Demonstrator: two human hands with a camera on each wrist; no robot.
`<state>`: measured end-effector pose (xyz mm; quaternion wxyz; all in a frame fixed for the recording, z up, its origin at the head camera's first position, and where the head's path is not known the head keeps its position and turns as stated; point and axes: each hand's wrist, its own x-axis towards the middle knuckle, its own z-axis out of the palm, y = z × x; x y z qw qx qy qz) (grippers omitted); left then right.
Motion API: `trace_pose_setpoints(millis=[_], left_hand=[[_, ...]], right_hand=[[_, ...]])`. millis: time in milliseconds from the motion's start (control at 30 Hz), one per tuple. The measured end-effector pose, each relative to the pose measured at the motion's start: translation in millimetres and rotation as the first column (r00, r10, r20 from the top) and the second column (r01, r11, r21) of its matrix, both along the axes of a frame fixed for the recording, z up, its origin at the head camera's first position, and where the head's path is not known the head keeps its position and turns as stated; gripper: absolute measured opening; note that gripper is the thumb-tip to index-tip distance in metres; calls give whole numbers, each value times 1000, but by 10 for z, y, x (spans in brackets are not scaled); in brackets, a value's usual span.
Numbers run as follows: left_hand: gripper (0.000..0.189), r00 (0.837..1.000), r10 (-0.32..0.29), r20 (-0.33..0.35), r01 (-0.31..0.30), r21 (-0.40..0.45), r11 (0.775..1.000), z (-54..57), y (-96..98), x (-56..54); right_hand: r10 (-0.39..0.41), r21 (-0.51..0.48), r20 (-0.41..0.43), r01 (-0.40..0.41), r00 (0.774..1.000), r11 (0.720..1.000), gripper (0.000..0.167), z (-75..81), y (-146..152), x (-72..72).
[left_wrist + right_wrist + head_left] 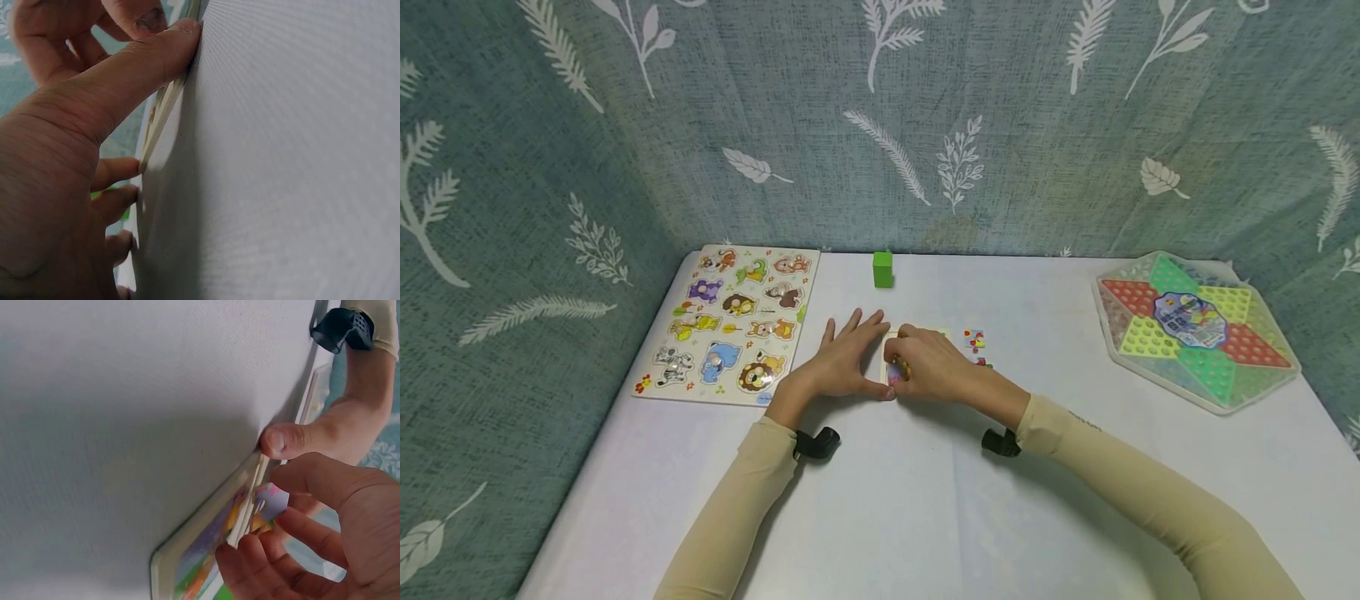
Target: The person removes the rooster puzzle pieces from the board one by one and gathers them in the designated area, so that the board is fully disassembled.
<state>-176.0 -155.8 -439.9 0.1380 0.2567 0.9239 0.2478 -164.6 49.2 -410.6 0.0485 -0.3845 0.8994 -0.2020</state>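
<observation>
A small jigsaw puzzle board (pixel 164 565) with a pale rim and a colourful picture lies flat on the white table, mostly covered by the hands in the head view. My left hand (pixel 838 362) spreads its fingers along the board's left side. Its thumb (pixel 169 50) presses at the near corner, while a fingertip touches the edge farther up. Over the board, my right hand (pixel 934 367) pinches a puzzle piece (pixel 275 497) with purple and pink on it, tilted up from the picture. The fingers partly hide that piece.
Loose puzzle pieces (pixel 975 338) lie right of the board. Behind it stands a green block (pixel 883 270). An animal peg puzzle (pixel 688 337) lies at left, and a hexagonal game board (pixel 1195 329) at right. Patterned cloth (pixel 820 125) hangs along the table's back edge.
</observation>
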Motion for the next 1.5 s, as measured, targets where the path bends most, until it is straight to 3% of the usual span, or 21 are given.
trace_pose_setpoints(millis=[633, 833, 1333, 1500], left_hand=[[113, 1000, -1, 3, 1, -18, 1000, -12, 8, -8], [112, 1000, -9, 9, 10, -32, 999, 6, 0, -5], [111, 1000, -23, 7, 23, -25, 999, 19, -7, 1], [111, 1000, -22, 10, 22, -24, 999, 19, -17, 3]], right_hand=[[-17, -17, 11, 17, 1000, 1000, 24, 228, 246, 43], [-43, 31, 9, 43, 999, 999, 26, 255, 388, 79], [-102, -4, -39, 102, 994, 995, 26, 284, 821, 164], [-123, 36, -59, 125, 991, 991, 26, 266, 890, 202]])
